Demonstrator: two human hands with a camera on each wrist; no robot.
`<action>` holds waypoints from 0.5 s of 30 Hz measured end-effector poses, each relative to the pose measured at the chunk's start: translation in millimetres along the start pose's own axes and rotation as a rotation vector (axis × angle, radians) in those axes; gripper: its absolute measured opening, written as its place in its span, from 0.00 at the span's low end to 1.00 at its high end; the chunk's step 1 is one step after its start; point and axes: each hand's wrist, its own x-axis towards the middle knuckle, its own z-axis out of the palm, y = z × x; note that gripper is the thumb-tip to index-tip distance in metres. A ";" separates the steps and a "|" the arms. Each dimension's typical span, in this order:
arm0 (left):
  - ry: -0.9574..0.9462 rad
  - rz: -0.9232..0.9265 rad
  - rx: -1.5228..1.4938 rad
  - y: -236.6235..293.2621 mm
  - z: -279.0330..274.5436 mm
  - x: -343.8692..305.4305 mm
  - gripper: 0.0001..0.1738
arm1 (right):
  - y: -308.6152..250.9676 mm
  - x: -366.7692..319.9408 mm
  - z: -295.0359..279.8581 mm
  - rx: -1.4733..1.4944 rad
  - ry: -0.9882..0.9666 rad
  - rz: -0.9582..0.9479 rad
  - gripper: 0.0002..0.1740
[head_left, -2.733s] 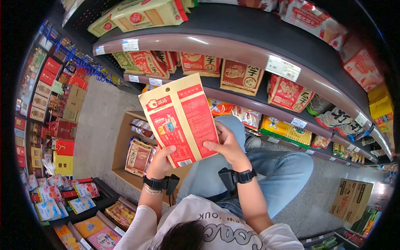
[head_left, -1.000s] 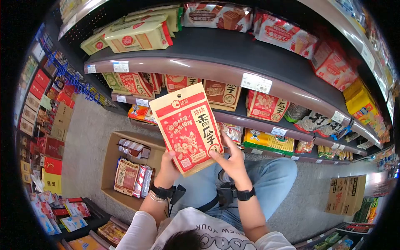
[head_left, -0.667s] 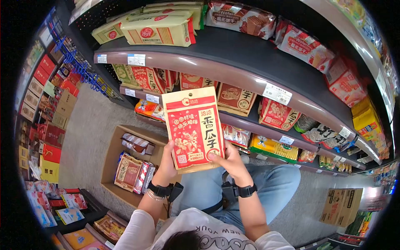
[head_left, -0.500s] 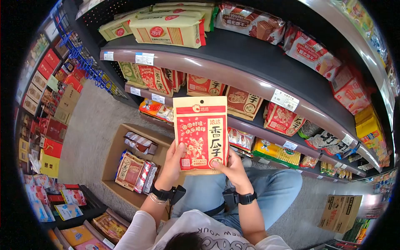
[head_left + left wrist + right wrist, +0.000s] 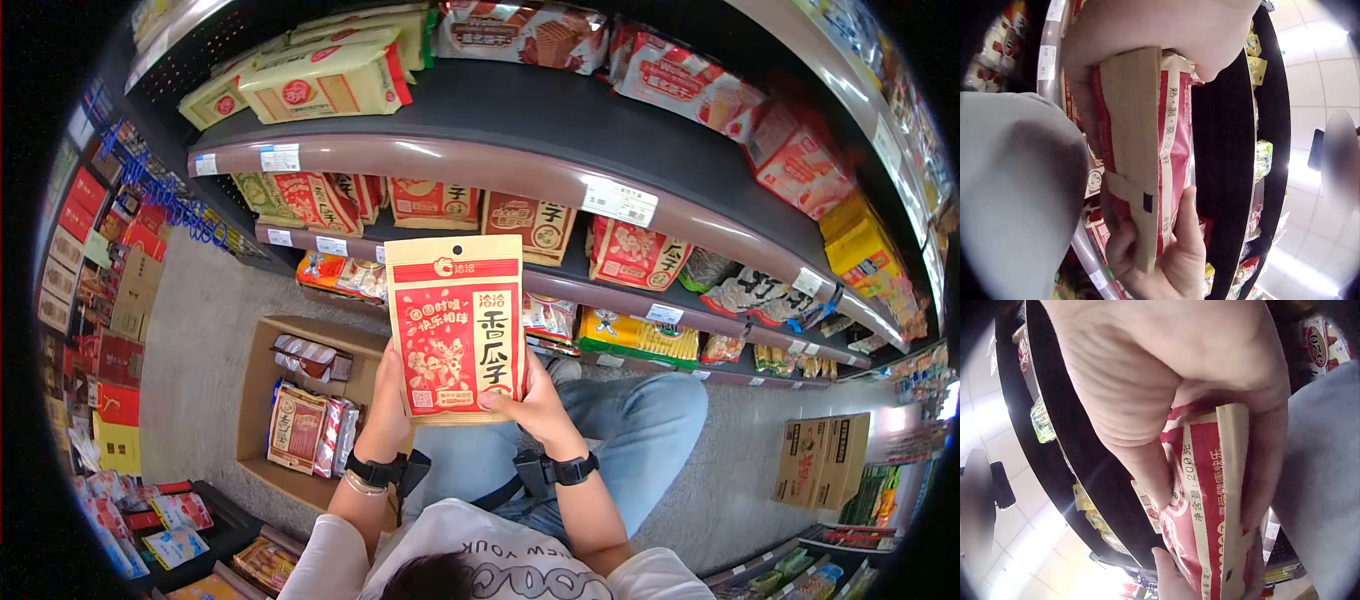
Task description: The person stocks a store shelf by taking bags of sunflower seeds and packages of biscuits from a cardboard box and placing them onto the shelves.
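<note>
A red and tan bag of sunflower seeds (image 5: 455,330) stands front-side up before the person, with its punched hanging hole at the top. My left hand (image 5: 389,408) grips its lower left edge. On the lower right edge my right hand (image 5: 545,402) holds it, thumb across the front. In the left wrist view the bag's bottom fold (image 5: 1132,150) shows between both hands. The right wrist view has the right thumb on the front and fingers behind the bag (image 5: 1204,487). A cardboard box (image 5: 262,375) stands open on the floor to the left, with several packets inside.
Shelves ahead carry more seed bags (image 5: 527,222), wafer packs (image 5: 690,88) and pale yellow packs (image 5: 318,80). A curved shelf edge (image 5: 420,168) runs beyond the bag. A carton (image 5: 822,460) stands on the floor to the right. The person's bent knees (image 5: 650,425) lie below the hands.
The bag has been turned from its back to its front. Since then it has straightened from a tilt and come slightly lower, both hands still gripping it. The head view has shifted.
</note>
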 end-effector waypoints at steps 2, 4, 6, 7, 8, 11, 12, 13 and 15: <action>-0.021 0.001 0.031 0.3 6.7 0.2 0.27 | -0.4 -2.4 -5.4 0.007 -0.006 -0.005 0.49; -0.036 -0.033 0.127 -2.8 7.7 0.1 0.25 | -4.1 -6.3 -8.2 0.043 0.020 -0.007 0.44; -0.003 -0.047 0.062 -5.2 15.6 0.5 0.24 | -3.2 -11.4 -13.0 0.028 0.048 0.050 0.41; 0.002 -0.038 0.053 -10.6 15.1 1.5 0.24 | -2.7 -13.4 -14.0 0.027 0.059 0.017 0.38; 0.008 -0.029 0.045 -13.8 15.3 1.8 0.23 | -2.5 -14.1 -15.9 0.018 0.066 -0.004 0.38; -0.033 -0.086 0.071 -14.3 18.6 -0.4 0.24 | -2.0 -16.7 -20.4 0.015 0.085 -0.034 0.37; -0.058 -0.103 0.083 -13.9 20.5 -1.1 0.24 | -3.2 -17.4 -21.7 0.029 0.093 -0.027 0.36; -0.081 -0.120 0.096 -12.8 22.9 -1.4 0.24 | -4.2 -18.2 -22.8 0.043 0.099 -0.020 0.36; -0.102 -0.182 0.139 -11.7 23.1 1.1 0.28 | -4.9 -19.4 -28.5 0.038 0.112 -0.015 0.35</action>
